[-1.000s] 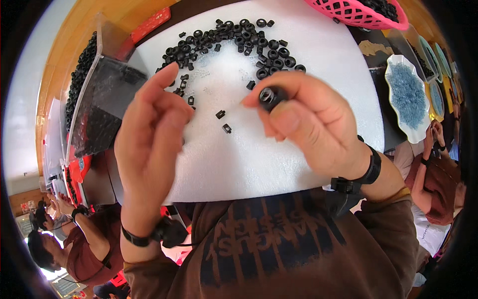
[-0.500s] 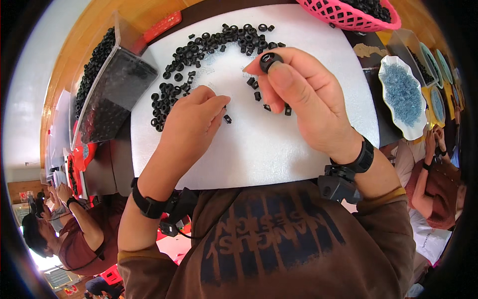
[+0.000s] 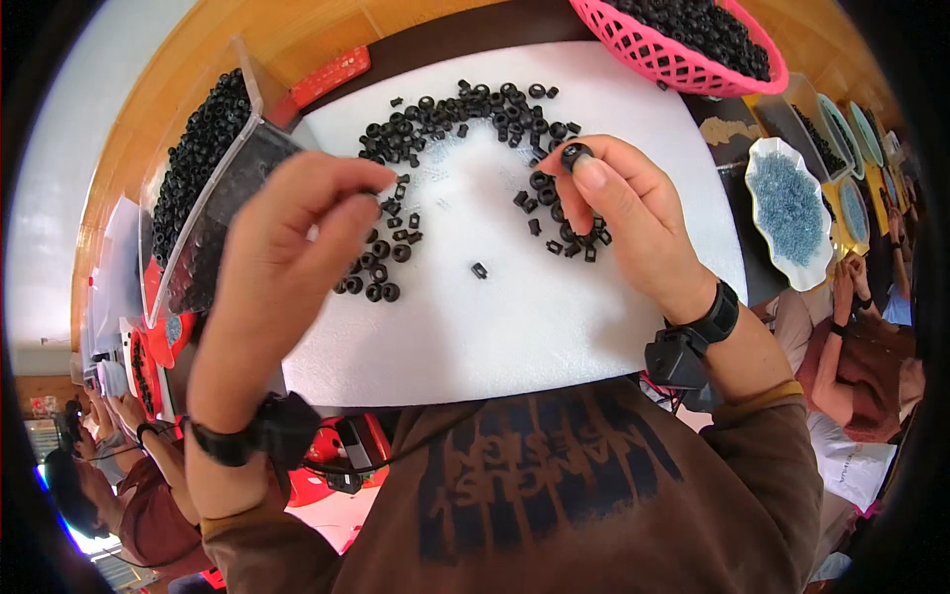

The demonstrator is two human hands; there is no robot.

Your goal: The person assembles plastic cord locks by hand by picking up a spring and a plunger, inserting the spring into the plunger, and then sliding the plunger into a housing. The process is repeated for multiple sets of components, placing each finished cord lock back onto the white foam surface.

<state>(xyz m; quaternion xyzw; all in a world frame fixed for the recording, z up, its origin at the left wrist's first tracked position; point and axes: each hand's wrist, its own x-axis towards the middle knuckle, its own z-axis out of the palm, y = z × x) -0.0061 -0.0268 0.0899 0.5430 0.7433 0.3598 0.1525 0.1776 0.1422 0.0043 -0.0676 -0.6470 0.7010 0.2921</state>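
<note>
Black bead (image 3: 573, 154) pinched in right hand (image 3: 638, 220) | left hand (image 3: 289, 238) blurred, cannot tell grip

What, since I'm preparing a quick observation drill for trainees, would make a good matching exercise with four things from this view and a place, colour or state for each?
Column one
1. Right hand
2. Lattice basket
3. Scalloped dish
4. Lone small black part

Column two
A. Pink, filled with black pieces
B. On the bare middle of the white board
C. Pinching a round black part
D. White, holding pale blue pieces

Right pairs: 1-C, 2-A, 3-D, 4-B.
</note>
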